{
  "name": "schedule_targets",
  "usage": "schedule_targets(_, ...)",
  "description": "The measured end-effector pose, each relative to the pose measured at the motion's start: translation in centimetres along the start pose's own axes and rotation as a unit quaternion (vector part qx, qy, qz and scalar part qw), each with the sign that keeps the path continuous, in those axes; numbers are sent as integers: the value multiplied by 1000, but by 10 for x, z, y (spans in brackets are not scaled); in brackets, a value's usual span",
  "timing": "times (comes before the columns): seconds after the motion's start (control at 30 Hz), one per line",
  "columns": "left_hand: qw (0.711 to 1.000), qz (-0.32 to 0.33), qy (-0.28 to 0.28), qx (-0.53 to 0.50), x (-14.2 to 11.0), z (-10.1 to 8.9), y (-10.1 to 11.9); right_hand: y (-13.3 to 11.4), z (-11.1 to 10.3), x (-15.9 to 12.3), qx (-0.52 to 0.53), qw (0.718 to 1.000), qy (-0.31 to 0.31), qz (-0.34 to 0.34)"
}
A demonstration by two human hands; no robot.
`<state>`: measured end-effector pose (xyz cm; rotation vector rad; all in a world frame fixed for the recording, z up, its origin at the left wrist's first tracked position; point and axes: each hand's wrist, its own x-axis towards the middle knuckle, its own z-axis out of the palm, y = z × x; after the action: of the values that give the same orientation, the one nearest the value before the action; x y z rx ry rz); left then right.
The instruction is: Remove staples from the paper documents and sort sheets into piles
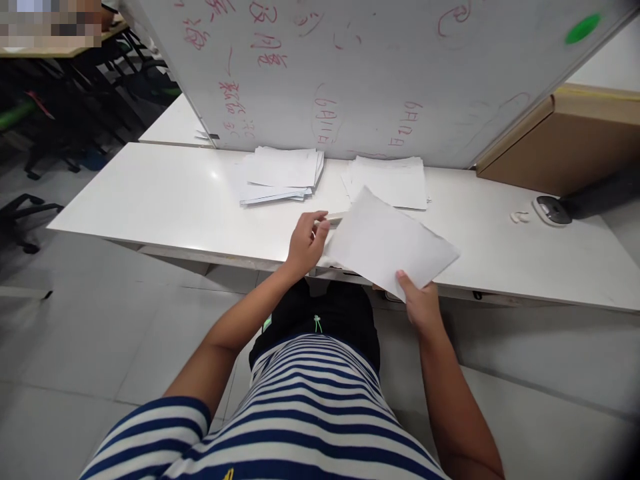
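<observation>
My right hand (pixel 424 308) grips white paper (pixel 390 243) by its near corner, thumb on top and fingers underneath. It is held tilted over the front edge of the white desk (pixel 175 207); whether it is one sheet or a few I cannot tell. My left hand (pixel 306 243) is just left of the paper, its fingers curled and the thumb close to the index finger. A pale narrow thing (pixel 334 218) lies at those fingertips, partly covered by the paper, and its kind is unclear. Beyond the hands rest a left paper stack (pixel 285 168) and a right paper stack (pixel 393 180).
A whiteboard (pixel 370 73) with red writing and a green magnet (pixel 583 29) rises behind the stacks. On the right are a brown cardboard box (pixel 560 140), a grey-and-white device (pixel 551 210) and a small white object (pixel 520 217). Office chairs (pixel 30 220) stand at far left.
</observation>
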<state>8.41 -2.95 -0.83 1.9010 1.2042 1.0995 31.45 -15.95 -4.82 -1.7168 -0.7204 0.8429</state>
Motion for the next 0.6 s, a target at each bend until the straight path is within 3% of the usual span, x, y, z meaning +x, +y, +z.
schedule_targets(0.07, 998, 26, 19, 60, 14, 11, -5, 7, -18, 1, 82, 996, -2, 33)
schedule_targets(0.23, 978, 42, -49, 199, 44, 41, -28, 11, -39, 4, 163, 978, -56, 115)
schedule_targets(0.4, 968, 41, -130, 212, 59, 42, -40, -1, -32, 6, 158, 965, -138, 161)
schedule_targets(0.6, 976, 53, -103, 187, 79, 37, -25, -3, -20, 9, 143, 956, -192, 171)
